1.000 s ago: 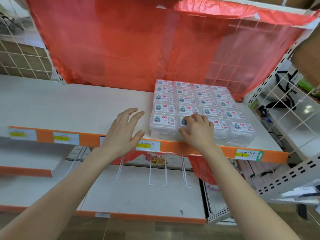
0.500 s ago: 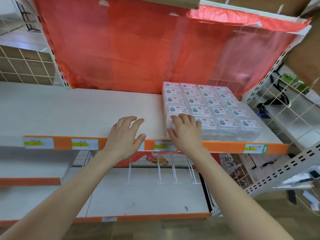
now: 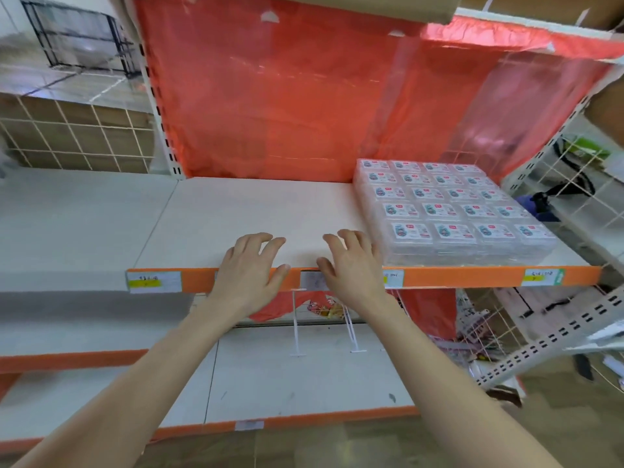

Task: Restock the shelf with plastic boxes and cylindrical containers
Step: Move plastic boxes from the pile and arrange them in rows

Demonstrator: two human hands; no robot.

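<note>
Both left hand (image 3: 248, 270) and right hand (image 3: 351, 268) spread at shelf (image 3: 253, 211) edge.

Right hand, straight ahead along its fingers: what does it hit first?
Probably nothing nearby: the right hand points over bare shelf board, passing left of the plastic boxes. First contact looks like the red plastic sheet at the back, though depth is unclear.
</note>
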